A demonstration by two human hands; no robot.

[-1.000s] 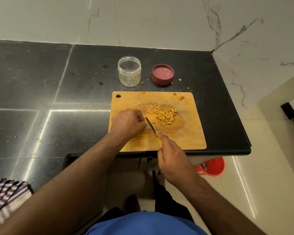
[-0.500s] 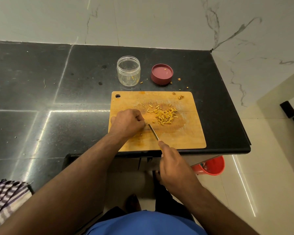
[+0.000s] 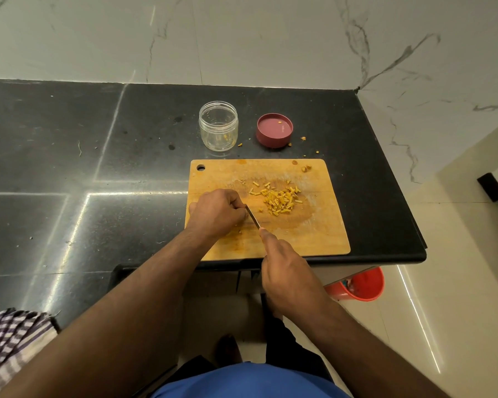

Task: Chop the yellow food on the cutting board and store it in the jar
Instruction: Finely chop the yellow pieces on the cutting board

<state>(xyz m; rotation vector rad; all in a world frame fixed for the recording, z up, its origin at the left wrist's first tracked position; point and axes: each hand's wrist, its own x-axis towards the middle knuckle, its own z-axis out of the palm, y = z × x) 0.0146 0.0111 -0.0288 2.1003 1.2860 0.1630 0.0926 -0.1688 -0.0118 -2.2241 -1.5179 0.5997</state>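
While the left hand point(image 3: 217, 212) sits curled on the wooden cutting board point(image 3: 314, 242), its fingers bunched over whatever piece is being cut (the piece itself is hidden), the right hand point(image 3: 288, 271) grips the knife point(image 3: 253, 216) by a handle I cannot see, blade angled in close against the left fingertips. A loose heap of chopped yellow food point(image 3: 279, 198) lies mid-board, just right of the blade. That closeness looks like the main risk: a slip or a hurried stroke could nick the left fingers. Bits could also scatter off the board, as a few crumbs already lie on the black desk point(image 3: 69, 139) near the red lid point(image 3: 274, 129). The clear jar point(image 3: 218, 129) stands open beyond the board's far edge, nearly empty, with the lid resting upturned beside it; nothing blocks the way to it. An orange bucket point(image 3: 360, 284) sits on the floor below the desk's corner, and a checked cloth point(image 3: 9, 340) shows at lower left
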